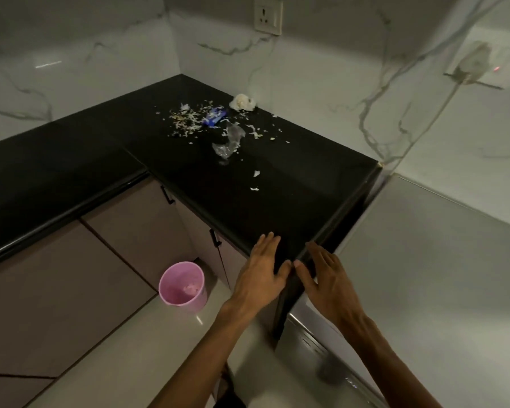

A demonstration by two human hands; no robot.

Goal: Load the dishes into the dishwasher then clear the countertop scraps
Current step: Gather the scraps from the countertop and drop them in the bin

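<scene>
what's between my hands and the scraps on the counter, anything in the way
Nothing visible. Bare black countertop lies between the left hand, the right hand and the scraps, with only two stray flakes on the way.

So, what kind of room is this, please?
Most likely a home kitchen: a black countertop strewn with food scraps, cabinet doors beneath it, and a pink bin on the floor.

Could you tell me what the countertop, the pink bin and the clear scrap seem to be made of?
The countertop looks like polished black stone, perhaps granite: it is dark and faintly reflective. The pink bin seems moulded plastic, with a smooth, even, slightly glossy wall. The clear scrap looks like thin plastic film: see-through, crumpled, catching light.
</scene>
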